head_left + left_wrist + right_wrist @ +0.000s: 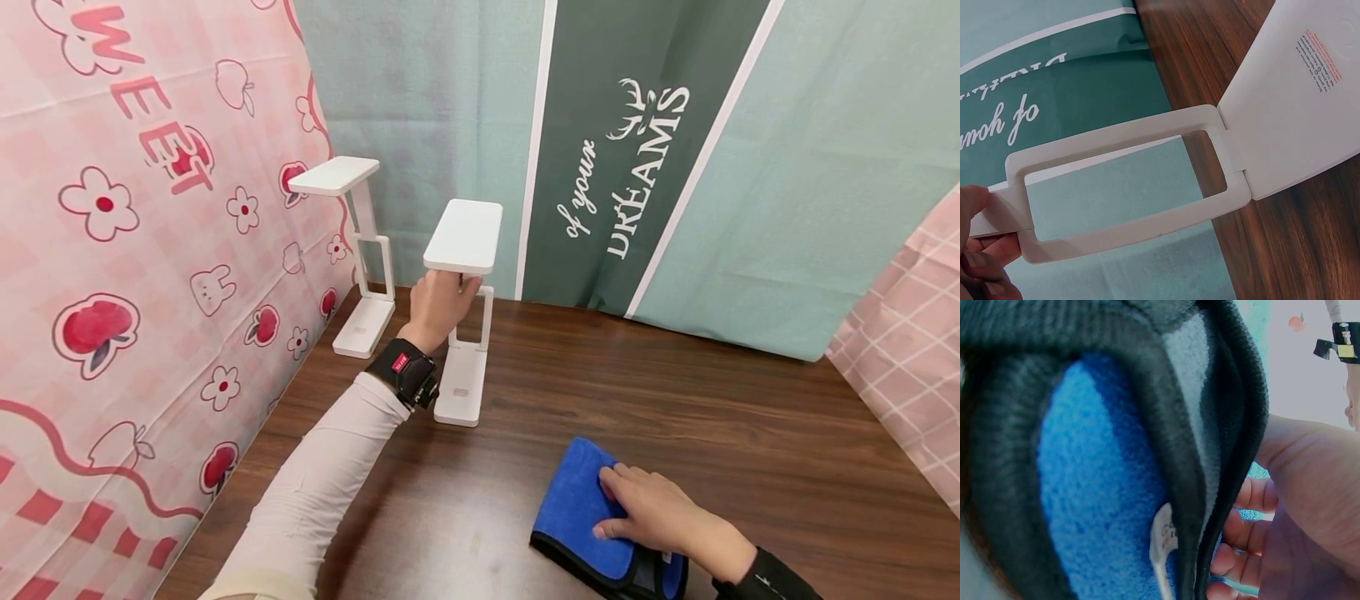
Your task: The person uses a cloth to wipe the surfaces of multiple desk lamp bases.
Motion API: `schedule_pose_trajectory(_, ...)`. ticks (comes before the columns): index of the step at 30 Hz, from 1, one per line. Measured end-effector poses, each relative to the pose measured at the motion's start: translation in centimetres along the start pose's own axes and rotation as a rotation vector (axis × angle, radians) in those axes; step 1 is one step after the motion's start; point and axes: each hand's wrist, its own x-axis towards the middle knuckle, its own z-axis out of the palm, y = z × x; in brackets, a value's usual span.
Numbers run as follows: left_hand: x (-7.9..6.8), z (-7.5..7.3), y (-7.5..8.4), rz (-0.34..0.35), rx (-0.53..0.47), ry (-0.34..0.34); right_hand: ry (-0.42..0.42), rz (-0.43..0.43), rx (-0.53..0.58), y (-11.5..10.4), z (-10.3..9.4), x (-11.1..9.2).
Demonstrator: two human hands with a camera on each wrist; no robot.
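Near stand (461, 367) seemingly rests on table (750, 408) behind cloth (572, 500).

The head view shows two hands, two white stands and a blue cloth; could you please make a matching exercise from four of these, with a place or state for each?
Things:
1. Left hand
2. Right hand
3. Blue cloth
4. Farther white stand

Places and states:
A. Folded, with black edging, on the wooden table
B. Untouched, standing near the pink patterned curtain
C. Resting on something soft and blue
D. Gripping the upright of the nearer white stand

Right pairs: 1-D, 2-C, 3-A, 4-B.
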Motion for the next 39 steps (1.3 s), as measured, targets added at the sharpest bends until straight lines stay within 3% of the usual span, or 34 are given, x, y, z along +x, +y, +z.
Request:
schedule_pose_trajectory(9,-0.1,0.0,0.4,-0.001,0.009,-0.020,0.003,-0.001,0.003,0.0,0.0,0.0)
schedule_pose_trajectory(39,-0.6,0.6,1.5,0.097,-0.025,0.013,-0.018,0.032,0.007,0.0,-0.1,0.2)
